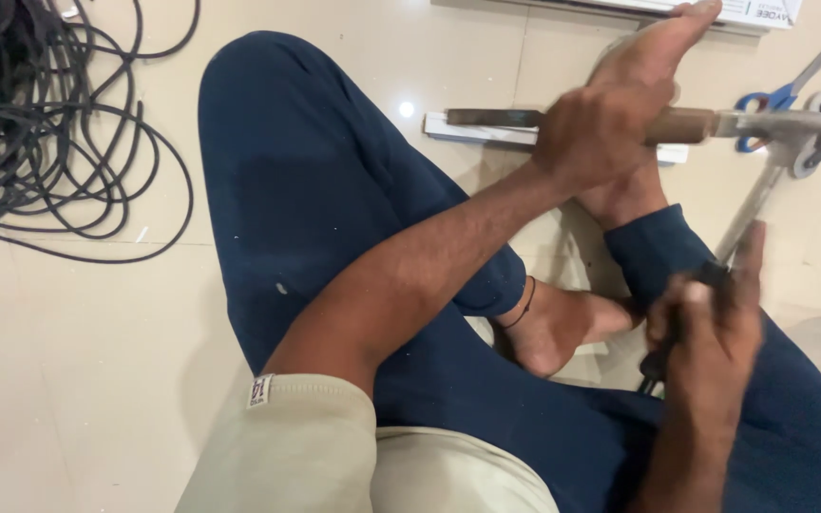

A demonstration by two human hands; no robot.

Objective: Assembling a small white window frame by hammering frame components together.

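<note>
Left hand [601,128] clamps hammer [705,123] mid-handle, over the floor by the foot. Right hand [705,323] grips screwdriver [748,214] handle. Hammer looks head-heavy, rigid; wood handle gives decent grip.

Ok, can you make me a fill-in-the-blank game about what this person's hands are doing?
1. The left hand grips the wooden handle of a ____.
2. The right hand holds a tool with a thin metal shaft and a ____ grip.
3. The scissors on the floor have ____ handles.
4. The coiled cable lies on the person's ____ side.

Missing words: hammer; black; blue; left
</note>
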